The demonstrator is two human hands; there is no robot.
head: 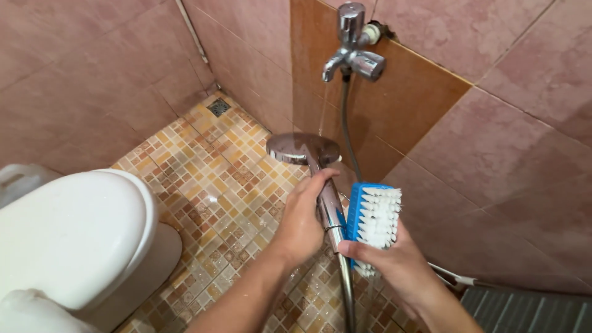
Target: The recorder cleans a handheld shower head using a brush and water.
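Pink tiled walls (505, 148) and a mosaic floor (228, 166) with a small drain (218, 107) in the corner surround a white toilet (68, 240) with its lid shut at lower left; a chrome tap (353, 55) juts from the brown tile strip, its hose (345, 123) hanging down. The left hand (302, 219) is wrapped tight around the chrome shower head (303, 149) handle, the head's face turned downward; just beside it, the right hand (394, 259) clasps a blue scrub brush (373, 216), white bristles facing up, fingers closed on its lower end.

Pink-tiled walls (92, 74), mosaic floor (228, 179) w/ corner drain (218, 107), white toilet (74, 234) at left.
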